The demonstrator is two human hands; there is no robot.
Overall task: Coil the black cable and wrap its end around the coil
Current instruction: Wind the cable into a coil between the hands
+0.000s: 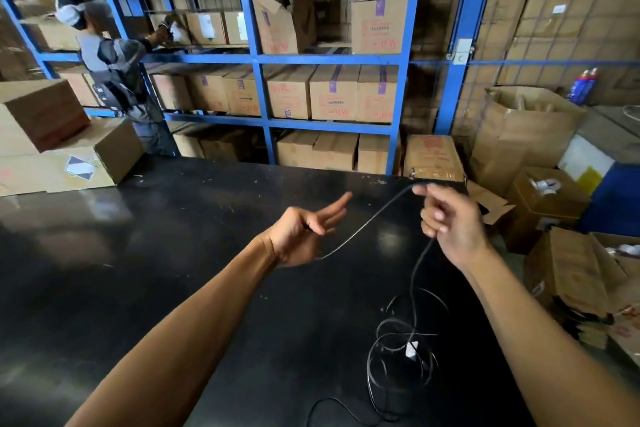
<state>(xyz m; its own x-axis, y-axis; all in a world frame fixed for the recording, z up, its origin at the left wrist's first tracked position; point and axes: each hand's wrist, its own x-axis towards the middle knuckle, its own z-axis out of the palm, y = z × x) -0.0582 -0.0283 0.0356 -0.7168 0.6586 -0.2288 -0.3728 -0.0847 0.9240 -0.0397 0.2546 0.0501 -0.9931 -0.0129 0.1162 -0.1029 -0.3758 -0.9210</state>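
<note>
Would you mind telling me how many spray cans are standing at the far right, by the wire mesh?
2. Both spray cans stand side by side against the mesh, behind the open cardboard box at the right. Others may be hidden behind boxes.

Both bare forearms reach forward and converge. The left hand is turned palm-up, its fingers loosely spread and pointing toward the right. The right hand is raised higher, knuckles up, its fingers curled into a closed grip.
</note>
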